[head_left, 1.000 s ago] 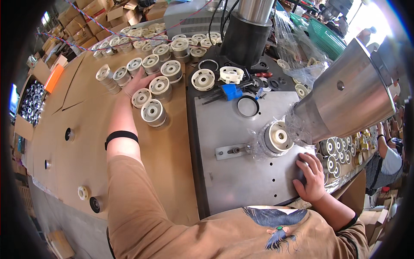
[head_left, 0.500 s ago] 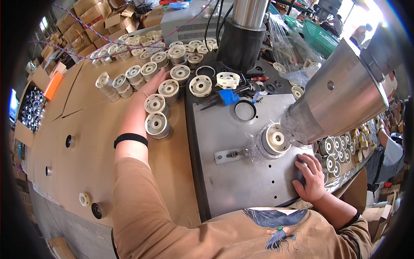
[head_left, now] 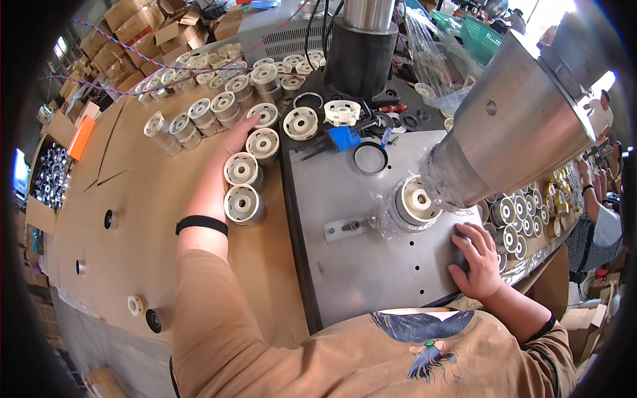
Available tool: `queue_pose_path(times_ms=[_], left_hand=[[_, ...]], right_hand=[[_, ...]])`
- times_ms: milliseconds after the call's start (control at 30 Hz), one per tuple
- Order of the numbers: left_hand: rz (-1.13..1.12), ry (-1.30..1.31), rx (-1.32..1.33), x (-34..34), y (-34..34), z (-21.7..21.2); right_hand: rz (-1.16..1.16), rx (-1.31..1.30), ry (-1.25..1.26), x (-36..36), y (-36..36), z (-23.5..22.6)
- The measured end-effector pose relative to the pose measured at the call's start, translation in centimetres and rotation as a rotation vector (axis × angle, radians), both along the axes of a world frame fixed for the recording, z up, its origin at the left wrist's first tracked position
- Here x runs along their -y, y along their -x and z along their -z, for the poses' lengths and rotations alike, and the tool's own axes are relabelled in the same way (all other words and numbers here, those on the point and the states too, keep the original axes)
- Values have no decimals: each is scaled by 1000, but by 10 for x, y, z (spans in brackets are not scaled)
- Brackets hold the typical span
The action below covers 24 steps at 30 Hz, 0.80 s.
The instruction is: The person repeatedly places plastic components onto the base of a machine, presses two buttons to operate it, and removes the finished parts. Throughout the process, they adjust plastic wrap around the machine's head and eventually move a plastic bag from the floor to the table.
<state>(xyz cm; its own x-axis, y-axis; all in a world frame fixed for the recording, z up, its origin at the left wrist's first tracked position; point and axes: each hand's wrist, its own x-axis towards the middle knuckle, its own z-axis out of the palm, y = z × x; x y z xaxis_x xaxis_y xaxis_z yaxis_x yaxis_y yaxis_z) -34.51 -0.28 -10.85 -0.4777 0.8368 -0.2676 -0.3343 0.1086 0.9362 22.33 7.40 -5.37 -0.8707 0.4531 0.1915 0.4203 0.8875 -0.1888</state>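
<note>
Since the left hand [head_left: 237, 140] has moved together with them, the white-rimmed cylinders [head_left: 243, 203] stand nearer, seemingly easier to reach, beside the steel plate [head_left: 358, 278]; its grip I cannot tell. The right hand [head_left: 479, 264] rests loosely spread on the plate.

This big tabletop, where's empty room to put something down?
There's bare cardboard between the left forearm and the black round parts, and bare metal plate between the slotted bracket and the shirt. It's crowded at the back with white-rimmed cylinders, which also flank the left hand.
</note>
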Motion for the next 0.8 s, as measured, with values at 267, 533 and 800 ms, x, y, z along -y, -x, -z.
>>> queue_pose_path(times_ms=[267,533,800], left_hand=[[12,99,24,20,3,45],[380,-254,-14,-148,-134,10],[280,-280,-79,-64,-136,-1]], right_hand=[[67,-25,-3,11,-14,-7],[-13,-61,75,4,-12,8],[-20,-97,67,-3,-24,11]])
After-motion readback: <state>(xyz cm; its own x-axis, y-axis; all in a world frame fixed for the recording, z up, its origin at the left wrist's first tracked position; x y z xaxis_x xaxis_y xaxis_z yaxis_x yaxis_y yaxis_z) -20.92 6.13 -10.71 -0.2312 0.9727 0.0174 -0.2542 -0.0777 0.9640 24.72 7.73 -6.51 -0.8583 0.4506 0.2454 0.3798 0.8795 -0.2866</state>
